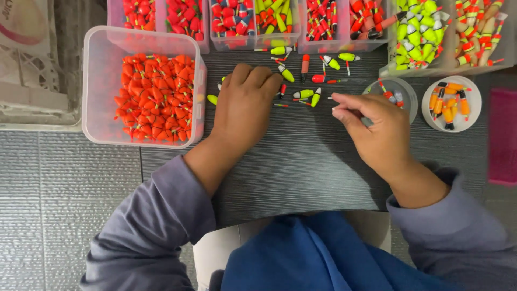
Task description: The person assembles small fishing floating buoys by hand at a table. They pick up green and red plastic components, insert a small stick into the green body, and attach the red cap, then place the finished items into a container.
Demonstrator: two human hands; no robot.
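Dark tabletop, ribbed surface. Clear bin at left, full of orange floats. Left hand lies palm down, fingers curled together over loose floats just beside the bin. Right hand: fingers pinched on a thin white stem. Yellow-green floats scattered between the hands. Two small round cups sit right of the right hand.
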